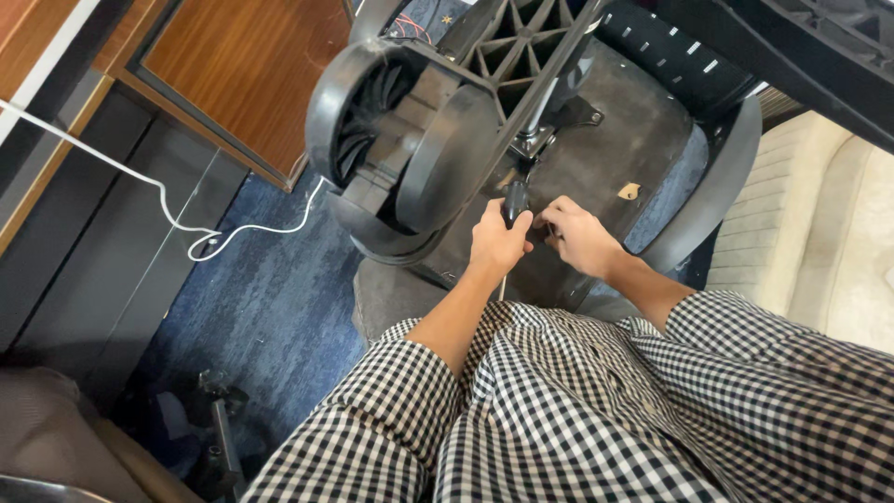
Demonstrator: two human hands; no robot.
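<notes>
Hands are working at the underside of an overturned office chair [596, 158], which is lying tipped on the blue carpet [270, 298] with its dark fabric seat bottom facing the camera. The left hand [498, 244] is wrapping its fingers in a closed fist around the black handle of a screwdriver [515, 200], whose shaft is running up from the fist toward the metal mechanism at the middle of the seat bottom. The right hand [579, 237] is sitting just beside the left, on the chair's underside, with its fingers curled and its fingertips gathering near the tool's handle — whether it is pinching something small or only steadying cannot be told. Both forearms are coming out of black-and-white checked sleeves [559, 410].

A large black caster wheel [400, 140] of the chair's star base is hanging above and to the left of the hands (closest to the camera, so it is looking oversized). The curved black armrest [717, 196] is arcing round the right edge of the seat. Left of the chair a white cable [186, 219] is trailing across the carpet, and a wooden cabinet panel [242, 74] is standing beyond it. Right of the chair a cream cushioned seat [819, 233] is showing — its ribbed side is facing the chair.
</notes>
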